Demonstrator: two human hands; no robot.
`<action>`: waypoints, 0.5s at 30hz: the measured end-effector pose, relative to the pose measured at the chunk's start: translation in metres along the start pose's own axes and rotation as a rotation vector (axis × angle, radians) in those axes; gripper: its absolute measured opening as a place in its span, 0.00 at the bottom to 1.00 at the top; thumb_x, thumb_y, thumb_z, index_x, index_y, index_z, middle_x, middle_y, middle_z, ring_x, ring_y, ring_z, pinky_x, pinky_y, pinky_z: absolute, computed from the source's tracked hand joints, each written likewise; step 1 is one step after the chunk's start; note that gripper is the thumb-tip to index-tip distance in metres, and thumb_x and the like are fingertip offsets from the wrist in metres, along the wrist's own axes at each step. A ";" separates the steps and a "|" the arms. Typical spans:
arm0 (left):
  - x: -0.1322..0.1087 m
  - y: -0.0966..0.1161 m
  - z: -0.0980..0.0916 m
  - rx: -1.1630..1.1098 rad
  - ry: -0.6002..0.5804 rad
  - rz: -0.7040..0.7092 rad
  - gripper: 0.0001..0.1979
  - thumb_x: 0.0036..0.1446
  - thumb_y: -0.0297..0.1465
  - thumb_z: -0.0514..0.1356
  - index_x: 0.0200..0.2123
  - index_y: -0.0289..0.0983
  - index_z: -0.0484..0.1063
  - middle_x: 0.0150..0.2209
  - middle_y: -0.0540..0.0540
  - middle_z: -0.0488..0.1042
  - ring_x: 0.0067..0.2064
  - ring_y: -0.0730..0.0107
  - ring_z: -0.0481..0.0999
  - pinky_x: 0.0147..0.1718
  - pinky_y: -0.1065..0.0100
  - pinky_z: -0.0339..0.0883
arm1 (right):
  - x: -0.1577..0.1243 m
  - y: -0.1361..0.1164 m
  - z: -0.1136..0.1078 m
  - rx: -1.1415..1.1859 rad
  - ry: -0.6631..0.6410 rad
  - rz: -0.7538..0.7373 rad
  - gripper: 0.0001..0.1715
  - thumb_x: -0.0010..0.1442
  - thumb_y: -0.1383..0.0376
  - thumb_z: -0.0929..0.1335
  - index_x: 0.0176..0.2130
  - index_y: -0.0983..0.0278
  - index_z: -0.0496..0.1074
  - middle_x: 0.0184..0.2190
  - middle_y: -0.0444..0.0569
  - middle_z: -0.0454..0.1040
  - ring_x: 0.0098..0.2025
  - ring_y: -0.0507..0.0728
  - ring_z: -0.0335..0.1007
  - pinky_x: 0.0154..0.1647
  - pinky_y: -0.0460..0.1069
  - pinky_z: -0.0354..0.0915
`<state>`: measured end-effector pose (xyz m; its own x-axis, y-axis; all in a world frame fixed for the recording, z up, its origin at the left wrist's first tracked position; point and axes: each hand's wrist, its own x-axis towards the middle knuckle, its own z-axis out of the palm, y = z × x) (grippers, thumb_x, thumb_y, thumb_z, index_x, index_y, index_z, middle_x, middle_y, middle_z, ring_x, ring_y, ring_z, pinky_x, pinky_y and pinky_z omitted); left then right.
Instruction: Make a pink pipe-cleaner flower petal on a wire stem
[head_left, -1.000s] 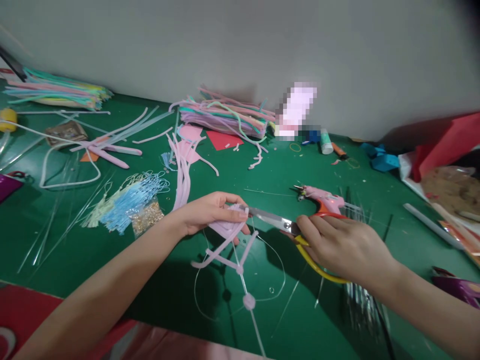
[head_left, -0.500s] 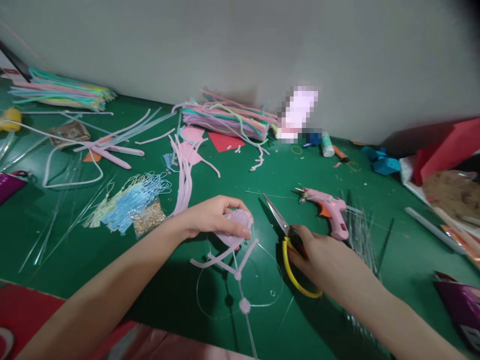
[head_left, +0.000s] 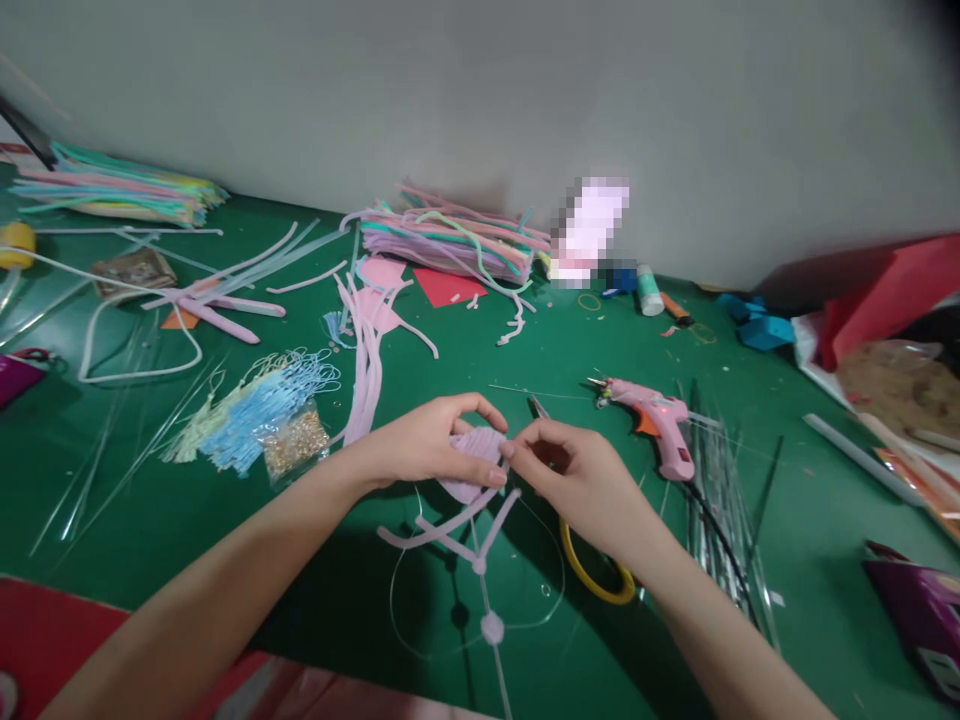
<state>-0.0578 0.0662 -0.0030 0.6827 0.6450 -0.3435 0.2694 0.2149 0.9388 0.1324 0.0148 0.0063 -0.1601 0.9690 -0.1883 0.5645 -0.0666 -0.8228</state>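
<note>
My left hand (head_left: 442, 440) grips a rounded lilac piece of coiled pipe cleaner (head_left: 474, 450) between thumb and fingers. At that piece's right edge, my right hand (head_left: 574, 475) has its thumb and forefinger pinched together; whatever is between the tips is too small to make out. Below hang lilac pipe-cleaner strips (head_left: 450, 535), a thin clear stem and a small lilac ball (head_left: 493, 628). A fine clear loop (head_left: 391, 600) surrounds them. Yellow-handled scissors (head_left: 596, 580) lie on the green table under my right hand, which partly hides them.
A pink glue gun (head_left: 660, 415) lies to the right, beside clear sticks (head_left: 716, 500). Blue tassels (head_left: 259, 410) and a bag of gold beads (head_left: 296, 445) are left. Pipe-cleaner bundles (head_left: 450, 245) line the wall. A red card (head_left: 448, 287) lies near them.
My right hand has let go of the scissors, leaving them on the table, and moved left to the lilac piece. My left hand keeps its hold.
</note>
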 end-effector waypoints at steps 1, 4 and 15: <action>0.000 0.000 0.000 0.007 0.004 0.000 0.27 0.42 0.40 0.70 0.45 0.38 0.67 0.26 0.53 0.71 0.26 0.72 0.72 0.23 0.73 0.60 | 0.001 0.001 -0.003 0.015 0.014 0.006 0.14 0.58 0.57 0.66 0.26 0.63 0.69 0.20 0.41 0.63 0.23 0.51 0.57 0.24 0.46 0.54; 0.000 0.002 0.000 0.015 0.000 0.014 0.24 0.44 0.41 0.70 0.42 0.38 0.68 0.27 0.52 0.72 0.26 0.71 0.72 0.23 0.73 0.60 | 0.000 0.003 -0.014 0.071 0.092 0.039 0.16 0.58 0.55 0.66 0.26 0.63 0.67 0.19 0.41 0.62 0.22 0.50 0.57 0.23 0.46 0.54; -0.002 0.005 -0.001 0.044 -0.032 0.036 0.23 0.47 0.38 0.68 0.45 0.38 0.69 0.30 0.52 0.70 0.29 0.73 0.69 0.27 0.72 0.61 | -0.003 0.000 -0.003 0.444 -0.266 0.188 0.17 0.54 0.53 0.70 0.30 0.65 0.69 0.24 0.41 0.67 0.25 0.48 0.61 0.24 0.44 0.59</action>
<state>-0.0585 0.0666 0.0023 0.7139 0.6276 -0.3105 0.2731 0.1588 0.9488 0.1352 0.0126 0.0087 -0.3212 0.8411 -0.4352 0.2159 -0.3824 -0.8984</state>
